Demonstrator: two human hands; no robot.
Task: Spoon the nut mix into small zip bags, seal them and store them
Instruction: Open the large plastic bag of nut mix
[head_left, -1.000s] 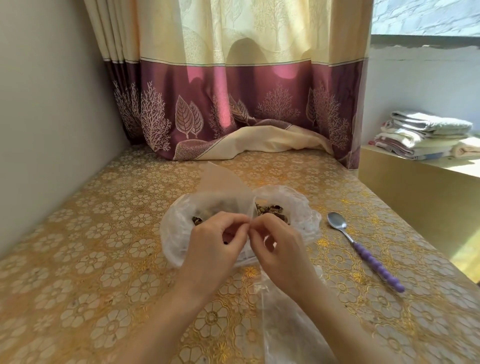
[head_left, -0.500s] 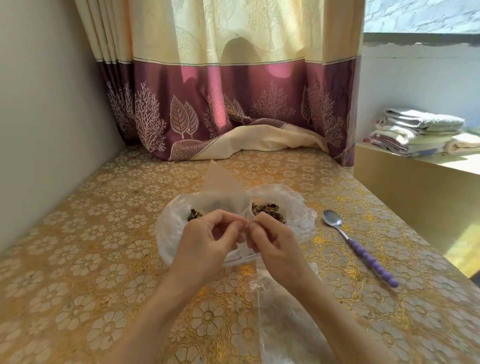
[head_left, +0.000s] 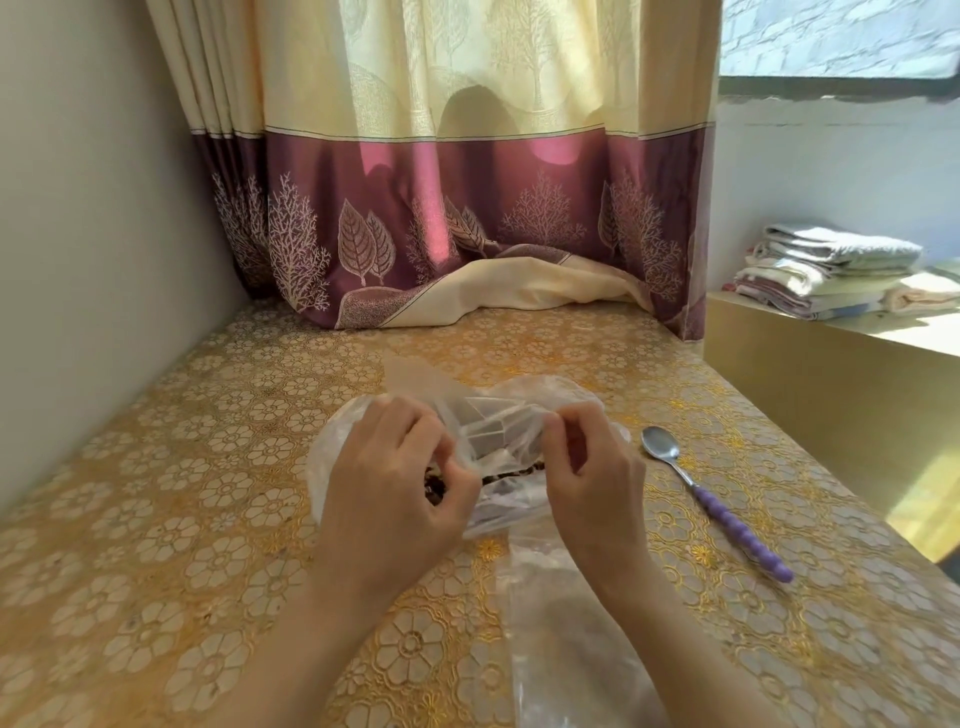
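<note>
A clear plastic bag (head_left: 343, 457) lies on the tabletop (head_left: 156, 519), crumpled and cloudy, and holds a dark brown nut mix (head_left: 435, 486) that shows only as a thin strip and a small clump between the two hands. Pale folded shapes also show through the plastic in the middle; what they are cannot be told. The left hand (head_left: 395, 488) has its fingers curled and pinches the bag's film at its left side. The right hand (head_left: 587, 467) likewise curls its fingers and pinches the film at the bag's right side, so the plastic is stretched between them. A stiff translucent flap (head_left: 410, 374) stands up just behind the bag. In front of the bag, partly under the right forearm, lies one more clear bag (head_left: 550, 623), flat; its contents cannot be made out.

One spoon (head_left: 701, 493) lies to the right of the bag, apart from it: a metal bowl toward the far end, a ridged purple handle toward the near end. The tabletop wears a gold cloth with white flowers. Behind the bag hangs one curtain (head_left: 467, 208), cream above and maroon below. Far right of the bag sits one stack of folded towels (head_left: 831, 270).
</note>
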